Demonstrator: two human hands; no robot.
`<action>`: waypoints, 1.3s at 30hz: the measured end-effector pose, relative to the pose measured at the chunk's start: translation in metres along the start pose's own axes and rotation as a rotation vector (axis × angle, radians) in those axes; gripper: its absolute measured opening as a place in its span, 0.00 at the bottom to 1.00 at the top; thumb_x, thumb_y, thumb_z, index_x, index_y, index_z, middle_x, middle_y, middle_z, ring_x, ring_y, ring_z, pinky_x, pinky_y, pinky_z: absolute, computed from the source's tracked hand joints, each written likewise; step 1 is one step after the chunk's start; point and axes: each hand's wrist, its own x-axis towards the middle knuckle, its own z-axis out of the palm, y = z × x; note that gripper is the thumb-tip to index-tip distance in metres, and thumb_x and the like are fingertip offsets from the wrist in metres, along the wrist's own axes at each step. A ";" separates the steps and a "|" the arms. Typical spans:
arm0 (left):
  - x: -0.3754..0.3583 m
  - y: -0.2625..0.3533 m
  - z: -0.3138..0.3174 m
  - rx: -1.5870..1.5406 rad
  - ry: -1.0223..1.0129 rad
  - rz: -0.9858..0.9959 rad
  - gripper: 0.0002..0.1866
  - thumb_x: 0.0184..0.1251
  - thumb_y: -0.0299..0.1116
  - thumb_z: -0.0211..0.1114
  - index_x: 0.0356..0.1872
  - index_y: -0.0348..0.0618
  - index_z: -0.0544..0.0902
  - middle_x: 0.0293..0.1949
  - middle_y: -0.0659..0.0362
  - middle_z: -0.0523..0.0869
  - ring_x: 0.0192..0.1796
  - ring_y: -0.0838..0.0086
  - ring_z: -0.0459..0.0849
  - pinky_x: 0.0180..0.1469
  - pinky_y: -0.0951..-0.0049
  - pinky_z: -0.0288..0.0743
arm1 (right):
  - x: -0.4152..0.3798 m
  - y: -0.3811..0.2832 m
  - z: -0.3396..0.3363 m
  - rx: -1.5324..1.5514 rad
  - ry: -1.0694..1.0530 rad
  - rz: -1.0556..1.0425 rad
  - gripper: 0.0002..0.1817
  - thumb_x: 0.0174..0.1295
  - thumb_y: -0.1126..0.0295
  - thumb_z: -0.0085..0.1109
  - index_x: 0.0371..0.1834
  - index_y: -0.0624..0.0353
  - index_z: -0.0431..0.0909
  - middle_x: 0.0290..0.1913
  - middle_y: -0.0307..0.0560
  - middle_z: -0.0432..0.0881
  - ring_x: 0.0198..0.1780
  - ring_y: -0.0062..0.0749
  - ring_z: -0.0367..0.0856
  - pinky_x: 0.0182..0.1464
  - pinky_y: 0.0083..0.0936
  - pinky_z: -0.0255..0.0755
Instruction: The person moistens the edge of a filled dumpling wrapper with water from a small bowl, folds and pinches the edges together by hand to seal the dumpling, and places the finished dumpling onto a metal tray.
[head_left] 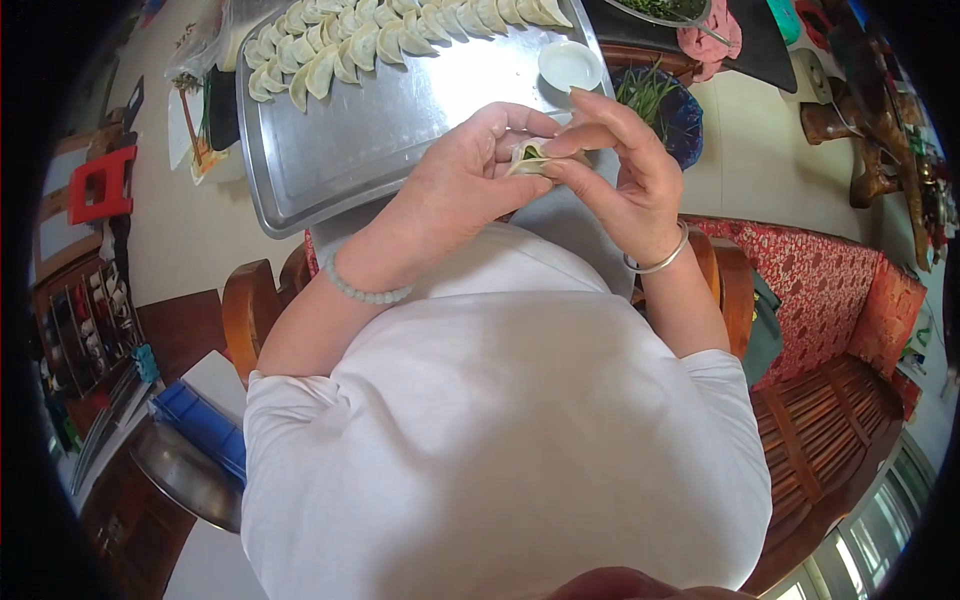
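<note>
A half-folded dumpling (pixel 528 157) with green filling showing in its opening is held between both hands, above the near right part of a metal tray. My left hand (pixel 468 165), with a beaded bracelet at the wrist, cups it from the left. Thumb and fingertips of my right hand (pixel 625 175) pinch its edge on the right side. Rows of folded dumplings (pixel 390 42) lie along the far side of the metal tray (pixel 290 150). Near the tray's right edge stands a small white bowl (pixel 570 68).
At the upper right is a bowl of chopped green filling (pixel 665 8), beside a pink cloth (pixel 712 42). A blue basin (pixel 685 130) holds long green leaves. Wooden chair arms (pixel 250 315) flank my body. A red stool (pixel 103 185) is at the far left.
</note>
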 end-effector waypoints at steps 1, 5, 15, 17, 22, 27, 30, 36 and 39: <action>0.000 0.000 0.001 0.000 0.000 0.000 0.20 0.65 0.19 0.61 0.57 0.40 0.70 0.51 0.59 0.81 0.51 0.80 0.80 0.55 0.78 0.74 | -0.001 0.000 0.000 0.000 0.000 0.000 0.29 0.51 0.79 0.68 0.60 0.54 0.75 0.39 0.40 0.86 0.45 0.30 0.81 0.51 0.26 0.72; 0.002 -0.002 0.003 -0.003 0.031 0.037 0.20 0.64 0.20 0.61 0.56 0.40 0.70 0.44 0.62 0.80 0.42 0.85 0.76 0.43 0.81 0.70 | -0.001 0.000 -0.001 -0.037 0.007 -0.009 0.28 0.51 0.79 0.68 0.58 0.54 0.76 0.36 0.39 0.87 0.44 0.30 0.81 0.50 0.26 0.72; 0.002 -0.005 -0.002 0.057 -0.067 0.025 0.24 0.66 0.21 0.60 0.62 0.37 0.66 0.51 0.56 0.80 0.49 0.76 0.80 0.52 0.72 0.77 | 0.007 -0.003 -0.005 -0.051 -0.123 -0.042 0.30 0.50 0.79 0.67 0.60 0.53 0.75 0.42 0.38 0.85 0.49 0.33 0.77 0.50 0.27 0.73; 0.002 -0.006 -0.002 0.054 -0.057 0.030 0.25 0.66 0.21 0.60 0.63 0.37 0.66 0.50 0.56 0.81 0.48 0.76 0.80 0.52 0.72 0.77 | 0.005 -0.002 -0.005 -0.038 -0.120 -0.037 0.29 0.50 0.79 0.66 0.60 0.53 0.76 0.41 0.37 0.86 0.48 0.33 0.78 0.50 0.27 0.73; 0.001 -0.002 0.000 0.075 -0.037 -0.007 0.25 0.62 0.18 0.59 0.60 0.39 0.68 0.48 0.56 0.81 0.47 0.79 0.80 0.49 0.76 0.75 | 0.004 -0.002 -0.005 -0.016 -0.097 -0.021 0.28 0.50 0.79 0.66 0.58 0.52 0.77 0.35 0.36 0.86 0.44 0.30 0.79 0.48 0.26 0.73; 0.001 -0.001 0.002 0.074 -0.044 0.062 0.25 0.66 0.21 0.60 0.63 0.37 0.65 0.47 0.54 0.81 0.47 0.75 0.81 0.51 0.72 0.78 | 0.001 0.000 -0.009 -0.031 -0.170 -0.016 0.30 0.50 0.82 0.69 0.60 0.61 0.74 0.34 0.41 0.86 0.41 0.26 0.81 0.53 0.27 0.70; 0.002 -0.002 0.000 0.068 -0.064 0.030 0.25 0.66 0.20 0.60 0.63 0.37 0.65 0.48 0.54 0.81 0.48 0.74 0.81 0.51 0.72 0.78 | 0.001 0.002 -0.009 -0.054 -0.174 -0.059 0.32 0.49 0.82 0.70 0.61 0.61 0.73 0.35 0.40 0.86 0.41 0.25 0.81 0.52 0.26 0.71; 0.003 -0.006 -0.004 0.123 -0.134 0.069 0.31 0.66 0.20 0.59 0.68 0.37 0.59 0.53 0.54 0.79 0.51 0.74 0.80 0.55 0.70 0.77 | 0.007 -0.007 -0.004 -0.034 -0.173 -0.057 0.31 0.51 0.78 0.66 0.63 0.51 0.74 0.41 0.37 0.86 0.45 0.32 0.76 0.49 0.27 0.72; 0.001 -0.004 -0.002 0.275 -0.090 0.101 0.36 0.60 0.20 0.64 0.69 0.37 0.58 0.43 0.51 0.82 0.46 0.74 0.80 0.48 0.75 0.75 | 0.009 -0.008 -0.010 -0.070 -0.286 -0.094 0.32 0.52 0.76 0.68 0.64 0.56 0.72 0.43 0.39 0.87 0.50 0.31 0.78 0.57 0.29 0.66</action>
